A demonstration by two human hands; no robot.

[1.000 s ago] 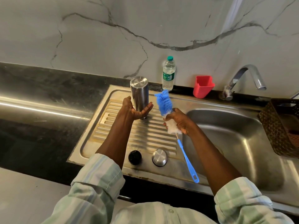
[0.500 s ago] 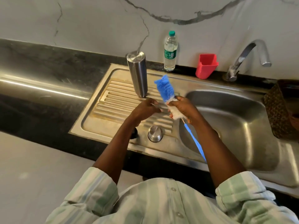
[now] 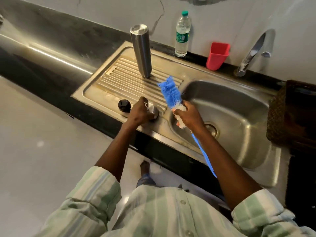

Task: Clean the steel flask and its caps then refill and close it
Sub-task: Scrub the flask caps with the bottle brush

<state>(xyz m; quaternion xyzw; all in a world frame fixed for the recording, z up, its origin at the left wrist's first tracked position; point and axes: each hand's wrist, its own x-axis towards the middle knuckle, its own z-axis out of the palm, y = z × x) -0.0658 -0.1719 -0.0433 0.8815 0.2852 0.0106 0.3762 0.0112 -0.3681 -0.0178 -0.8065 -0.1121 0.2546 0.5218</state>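
Steel drainboard [image 3: 109, 82], black counter [image 3: 56, 65], marble wall [image 3: 222, 17]

I see bare ridges on the drainboard [image 3: 109, 82] between the upright flask [image 3: 141, 52] and the black cap [image 3: 124, 105] — the brush [image 3: 170, 92] crowds the basin [image 3: 236, 106] side.

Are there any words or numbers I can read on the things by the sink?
Plastic water bottle: it has a green and white label, but the print is too small and blurred to read.
Steel flask, black cap, red cup, blue brush: no writing shows.
Nothing here can be read.
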